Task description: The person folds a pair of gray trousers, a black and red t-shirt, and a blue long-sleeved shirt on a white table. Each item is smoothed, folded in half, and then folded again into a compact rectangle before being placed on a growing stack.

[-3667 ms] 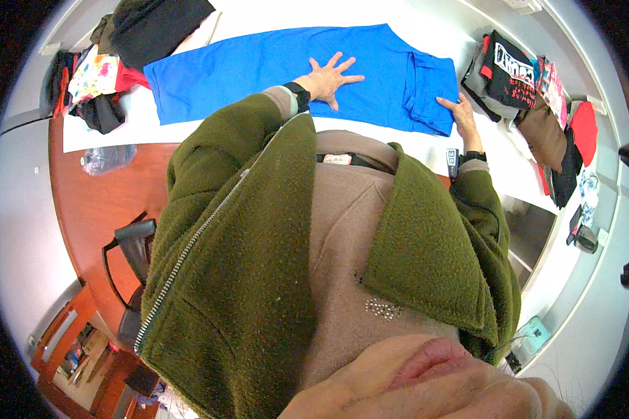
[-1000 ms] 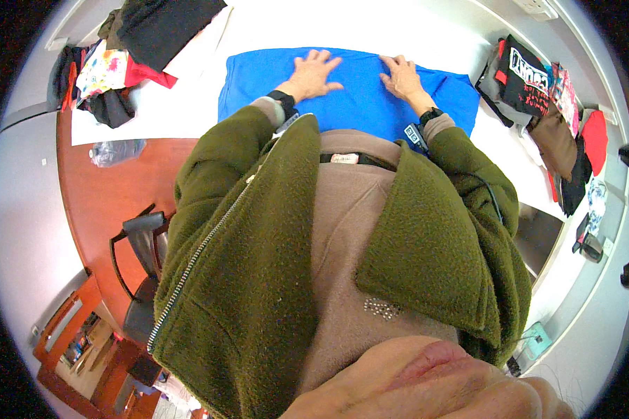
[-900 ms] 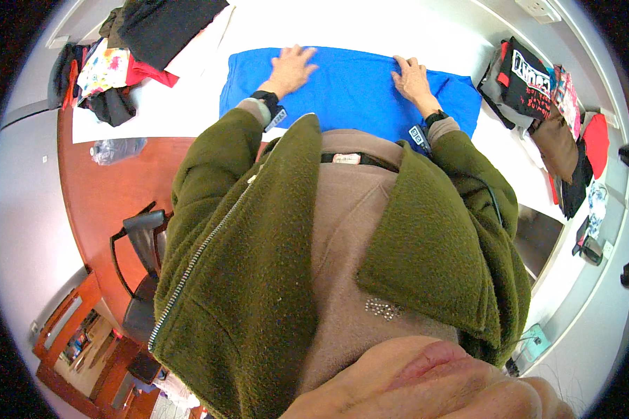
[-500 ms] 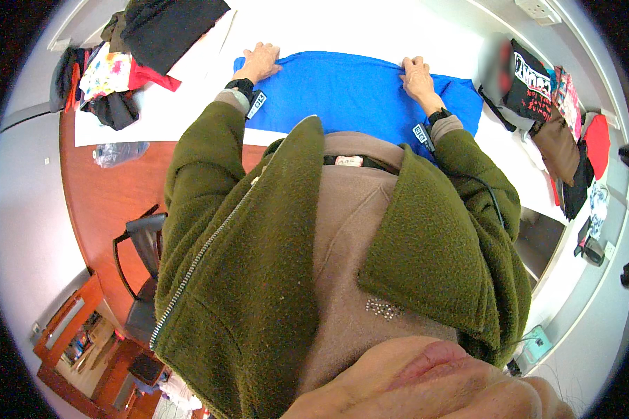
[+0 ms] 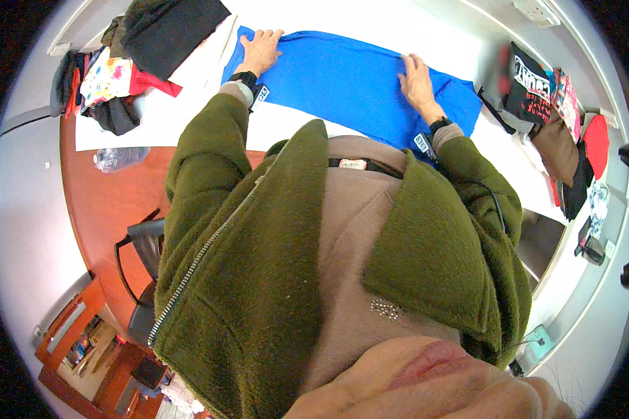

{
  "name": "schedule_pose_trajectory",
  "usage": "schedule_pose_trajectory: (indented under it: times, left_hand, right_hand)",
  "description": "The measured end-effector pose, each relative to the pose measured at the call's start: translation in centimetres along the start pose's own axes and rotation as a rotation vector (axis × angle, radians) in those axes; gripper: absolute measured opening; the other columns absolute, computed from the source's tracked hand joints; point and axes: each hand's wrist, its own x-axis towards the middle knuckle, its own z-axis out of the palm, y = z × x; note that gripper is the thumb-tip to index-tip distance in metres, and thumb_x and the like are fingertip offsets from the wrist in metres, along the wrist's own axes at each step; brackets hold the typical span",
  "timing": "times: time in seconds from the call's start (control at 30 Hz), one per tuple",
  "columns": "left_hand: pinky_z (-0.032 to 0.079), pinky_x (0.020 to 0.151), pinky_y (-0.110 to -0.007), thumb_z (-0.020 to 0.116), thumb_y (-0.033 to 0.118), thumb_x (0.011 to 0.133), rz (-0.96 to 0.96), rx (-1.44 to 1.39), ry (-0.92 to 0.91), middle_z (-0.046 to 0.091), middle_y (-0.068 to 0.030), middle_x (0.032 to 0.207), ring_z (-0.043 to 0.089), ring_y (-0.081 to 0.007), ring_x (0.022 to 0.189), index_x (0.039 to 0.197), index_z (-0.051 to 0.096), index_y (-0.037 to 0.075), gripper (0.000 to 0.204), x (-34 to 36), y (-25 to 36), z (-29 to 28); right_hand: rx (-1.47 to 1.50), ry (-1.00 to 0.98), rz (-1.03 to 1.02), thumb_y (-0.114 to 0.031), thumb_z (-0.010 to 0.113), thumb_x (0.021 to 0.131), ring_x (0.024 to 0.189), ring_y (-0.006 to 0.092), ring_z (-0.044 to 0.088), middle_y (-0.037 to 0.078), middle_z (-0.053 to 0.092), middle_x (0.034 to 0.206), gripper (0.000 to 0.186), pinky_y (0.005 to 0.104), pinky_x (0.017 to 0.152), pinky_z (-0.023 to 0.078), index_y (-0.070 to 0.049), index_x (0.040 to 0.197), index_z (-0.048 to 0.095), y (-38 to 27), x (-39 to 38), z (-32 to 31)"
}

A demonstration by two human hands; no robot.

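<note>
A blue piece of cloth [image 5: 335, 84], perhaps a garment, lies spread across the white table top, its left end angled farther from me than its right. My left hand [image 5: 261, 53] rests on its far left part, palm down with the fingers apart. Near the far edge on the right, my right hand [image 5: 417, 82] lies on the cloth with its fingers stretched out. Each wrist carries a black band with a small tag-like piece hanging from it. Part of the near right end of the cloth is hidden behind my right forearm.
At the left of the white table top [image 5: 189, 126] lies a pile of dark, red and patterned clothes [image 5: 164, 35]. More clothes [image 5: 555, 143] lie at the right by the wall. A clear plastic bag [image 5: 122, 158] sits near the left table edge, beyond a black chair [image 5: 145, 244].
My left hand has moved away from me, and the left end of the blue cloth has shifted the same way, so it now slants. My right hand's fingers have straightened.
</note>
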Motion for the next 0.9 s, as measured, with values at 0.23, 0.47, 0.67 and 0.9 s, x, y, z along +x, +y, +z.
schedule_pose_trajectory:
  times: [0.23,0.47,0.67,0.9]
  left_hand:
    - [0.033,0.096,-0.06,0.071,0.02,0.076,0.166,0.169,-0.086,0.065,-0.0028,0.103,0.058,-0.0234,0.107,0.108,0.063,0.019,0.032,-0.4,-0.6,-1.9]
    - [0.045,0.085,-0.047,0.071,0.024,0.073,0.097,0.217,-0.432,0.07,-0.0081,0.092,0.067,-0.0248,0.091,0.104,0.069,0.024,0.032,-1.0,-1.1,-3.6]
    - [0.053,0.079,-0.041,0.068,0.015,0.075,0.204,0.024,-0.321,0.069,-0.0111,0.098,0.067,-0.0289,0.093,0.121,0.062,0.024,0.047,-0.1,-3.0,-3.8]
    - [0.049,0.077,-0.054,0.065,0.023,0.082,-0.041,0.323,-0.345,0.069,-0.0098,0.101,0.067,-0.0273,0.095,0.124,0.058,0.022,0.043,1.2,-1.2,-3.5]
  right_hand:
    - [-0.111,-0.185,-0.064,-0.018,0.062,0.084,0.131,0.0376,0.034,0.013,0.039,0.142,0.051,0.056,0.101,0.036,-0.018,0.133,0.048,-3.1,-2.6,1.8]
    - [-0.135,-0.294,0.001,-0.013,0.055,0.087,0.129,0.0397,0.037,0.017,0.04,0.141,0.045,0.0569,0.098,0.04,-0.013,0.131,0.049,-4.0,-1.7,1.3]
    - [-0.231,-0.335,-0.059,-0.01,0.049,0.088,0.125,0.0422,0.042,0.024,0.04,0.139,0.042,0.0515,0.092,0.048,-0.004,0.13,0.049,-4.3,-1.0,1.9]
    - [-0.226,-0.323,-0.066,-0.01,0.048,0.088,0.127,0.0413,0.041,0.023,0.039,0.142,0.044,0.051,0.092,0.049,-0.004,0.132,0.047,-3.8,-1.4,2.3]
